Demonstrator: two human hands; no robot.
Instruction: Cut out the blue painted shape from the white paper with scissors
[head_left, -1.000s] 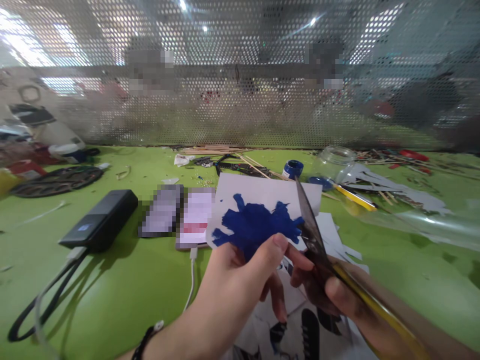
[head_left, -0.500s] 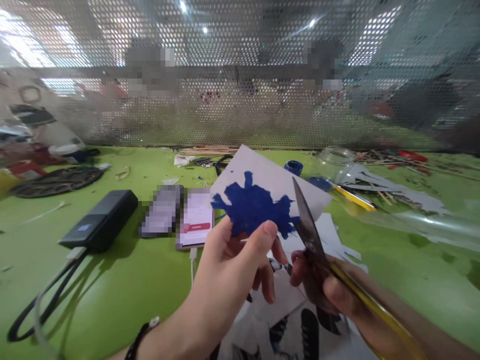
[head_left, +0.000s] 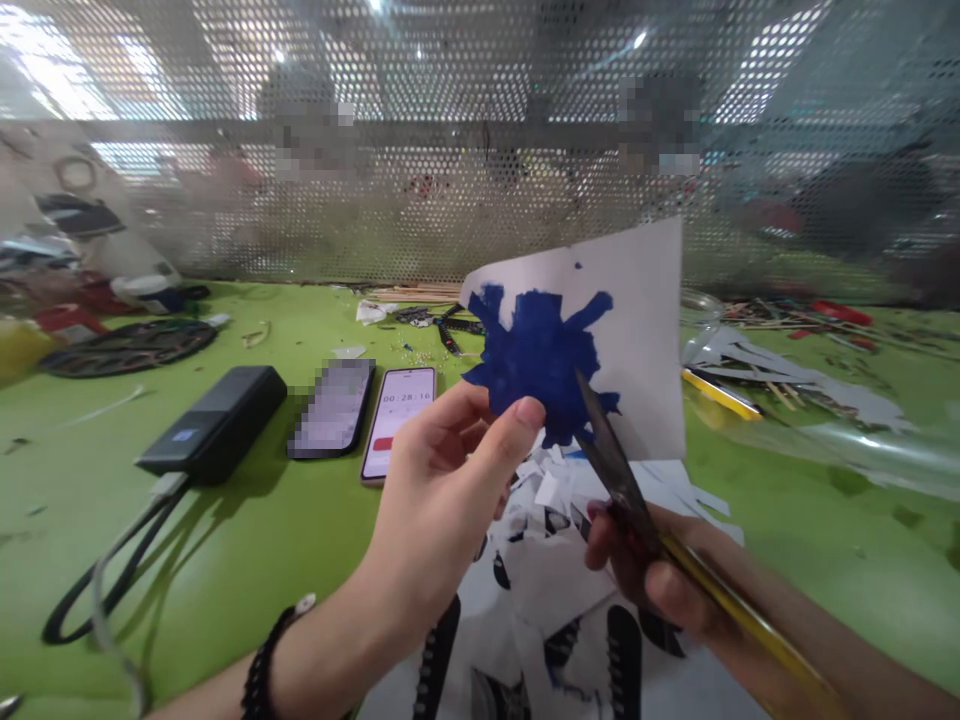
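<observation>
While the left hand (head_left: 457, 470) pinches one white sheet (head_left: 649, 350), thumb in front and the other fingers largely hidden, the right hand (head_left: 660, 570) grasps one pair of yellow-handled scissors (head_left: 619, 475). The sheet is raised above the green table (head_left: 247, 560) and bears one large blue shape (head_left: 544, 350); one blade overlaps its lower right part, but how much of the other lies behind is hard to make out. Under the hands, paper scraps (head_left: 550, 488) overlap too much to count. Further left lie two phones, one pixelated (head_left: 334, 410), the other, the timer phone (head_left: 409, 400), partly covered by the left hand, and one black power bank (head_left: 217, 425). At right, one glass jar (head_left: 703, 308) is mostly hidden behind the sheet.
</observation>
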